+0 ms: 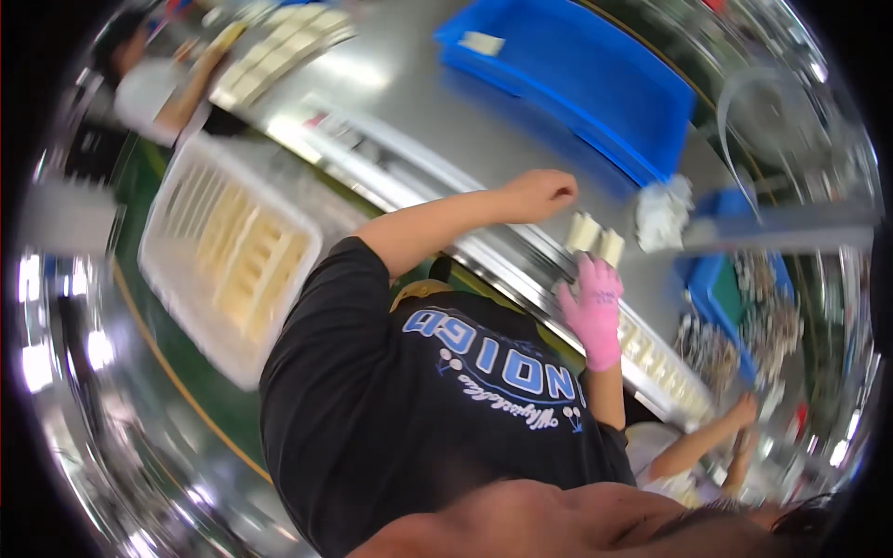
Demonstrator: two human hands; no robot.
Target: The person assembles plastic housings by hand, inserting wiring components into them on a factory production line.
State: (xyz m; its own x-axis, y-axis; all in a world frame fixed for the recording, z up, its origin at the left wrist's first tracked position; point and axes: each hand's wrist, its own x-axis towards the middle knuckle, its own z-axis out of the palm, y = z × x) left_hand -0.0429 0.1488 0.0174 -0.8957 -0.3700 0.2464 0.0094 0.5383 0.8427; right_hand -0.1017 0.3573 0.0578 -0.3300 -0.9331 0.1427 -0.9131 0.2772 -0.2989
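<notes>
My left hand [542, 196] is bare and held over the metal worktable [400, 88], its fingers curled into a loose fist. Nothing sticks out of it. To its right, my right hand [595, 312] wears a pink glove. Its fingers are stretched out and the thumb stands apart. Two small cream-coloured blocks [583, 232] lie side by side right at the gloved fingertips, apparently touching them. A crumpled white cloth or bag [662, 214] lies just beyond the blocks. Motion blur softens the details.
A large blue tray [577, 74] with one cream piece [482, 43] stands beyond my hands. Left is a white plastic basket [158, 219] of cream pieces. More cream pieces [665, 358] line the table edge at right, near a blue bin [712, 288]. Co-workers [153, 98] sit on both sides.
</notes>
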